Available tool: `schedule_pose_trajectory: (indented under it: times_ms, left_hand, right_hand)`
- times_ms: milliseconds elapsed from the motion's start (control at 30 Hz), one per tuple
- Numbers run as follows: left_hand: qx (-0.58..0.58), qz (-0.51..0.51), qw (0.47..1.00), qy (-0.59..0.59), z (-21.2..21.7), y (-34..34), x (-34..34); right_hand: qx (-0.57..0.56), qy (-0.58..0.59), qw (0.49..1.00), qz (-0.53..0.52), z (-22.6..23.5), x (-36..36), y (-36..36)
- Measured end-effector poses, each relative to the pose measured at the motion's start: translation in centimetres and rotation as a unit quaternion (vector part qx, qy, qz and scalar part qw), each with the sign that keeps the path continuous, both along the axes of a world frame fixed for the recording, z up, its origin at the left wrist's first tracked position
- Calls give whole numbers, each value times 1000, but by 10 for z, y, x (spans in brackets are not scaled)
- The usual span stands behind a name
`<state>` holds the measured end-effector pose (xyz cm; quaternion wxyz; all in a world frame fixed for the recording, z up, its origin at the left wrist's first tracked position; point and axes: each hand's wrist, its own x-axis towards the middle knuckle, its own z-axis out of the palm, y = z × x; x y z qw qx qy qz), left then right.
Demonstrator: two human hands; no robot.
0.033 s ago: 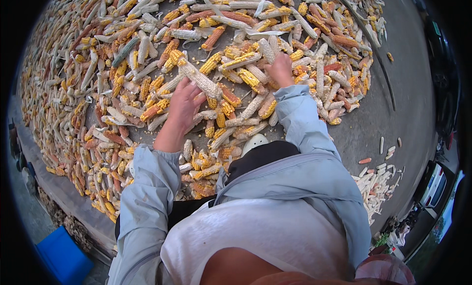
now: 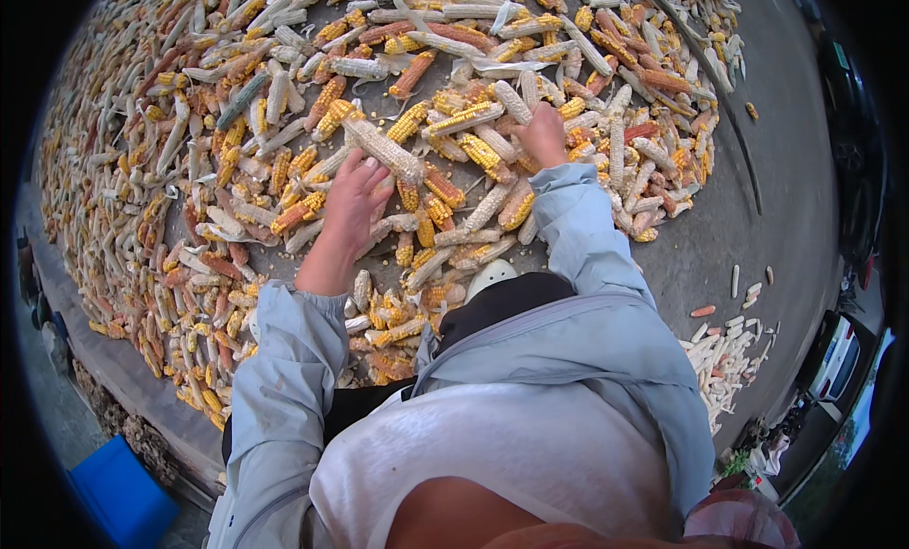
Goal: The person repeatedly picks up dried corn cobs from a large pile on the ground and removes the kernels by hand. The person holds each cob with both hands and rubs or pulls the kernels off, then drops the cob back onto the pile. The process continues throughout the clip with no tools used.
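Head view shows left hand (image 2: 352, 201) beside pale corncob (image 2: 384, 150).

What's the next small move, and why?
Perhaps close the left hand around the long pale cob: it's loosely spread at the cob's near edge, no firm grip showing. The right hand is farther right, by another cob.
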<state>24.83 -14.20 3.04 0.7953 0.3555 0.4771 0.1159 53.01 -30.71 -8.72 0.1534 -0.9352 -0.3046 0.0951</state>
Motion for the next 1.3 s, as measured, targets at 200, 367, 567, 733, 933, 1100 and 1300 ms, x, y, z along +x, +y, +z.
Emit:
schedule_pose_trajectory:
  times_ms: [200,367,567,733,933,1100,1300]
  left_hand:
    - [-47,-76,996,-13,4,-5,-6]
    - [-51,-99,988,-103,15,-10,19]
    - [85,-76,980,-166,37,-25,44]
    - [175,-1,972,-158,21,-31,48]
    - [248,3,958,-143,19,-29,46]
    - [407,-42,908,-92,26,-30,39]
    - [347,-86,930,-89,24,-26,31]
  right_hand:
    - [430,568,678,-178,34,-17,10]
    - [380,753,534,-53,104,-76,21]
    - [284,703,649,58,139,-115,41]
    - [303,661,681,81,143,-133,49]
    - [311,654,683,97,144,-137,47]
    - [262,703,657,71,152,-134,41]
    - [297,770,558,87,151,-130,31]
